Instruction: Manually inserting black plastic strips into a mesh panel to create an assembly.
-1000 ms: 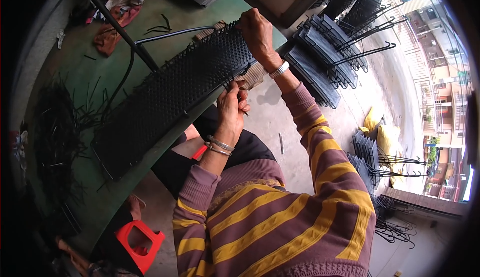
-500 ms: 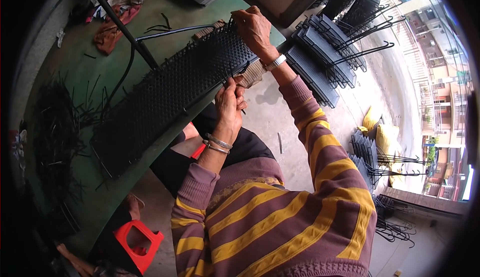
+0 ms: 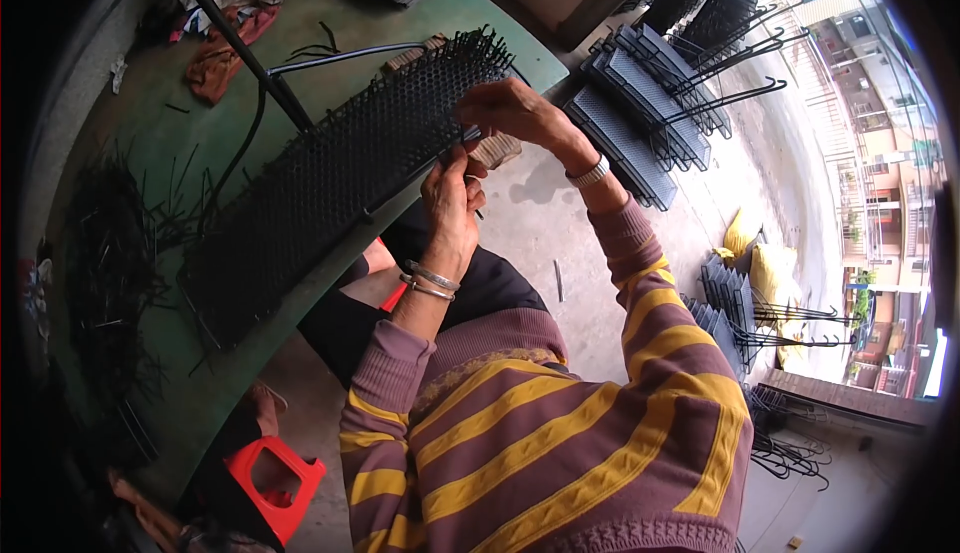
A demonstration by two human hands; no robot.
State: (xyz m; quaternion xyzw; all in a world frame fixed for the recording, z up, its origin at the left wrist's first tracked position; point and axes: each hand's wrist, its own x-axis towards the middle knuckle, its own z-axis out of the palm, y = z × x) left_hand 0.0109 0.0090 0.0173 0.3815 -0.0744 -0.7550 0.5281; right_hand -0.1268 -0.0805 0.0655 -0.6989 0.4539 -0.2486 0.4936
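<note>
Gripping mesh panel [image 3: 330, 178] edge, both hands

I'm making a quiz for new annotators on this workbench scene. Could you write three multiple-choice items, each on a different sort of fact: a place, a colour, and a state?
1. Where does the long black mesh panel lie?
A. On the green table
B. On the red stool
C. On the concrete floor

2. What colour is the plastic stool at the lower left?
A. Blue
B. Red
C. White

3. What are the two hands doing?
A. Both rest in the lap
B. Both work at the near end of the panel
C. One holds the stool

Answers:
1. A, the panel stretches across the green table, its near end past the table edge.
2. B, the stool is bright red.
3. B, the left hand and the right hand meet at the panel's near end, fingers pinched on its edge.
</note>
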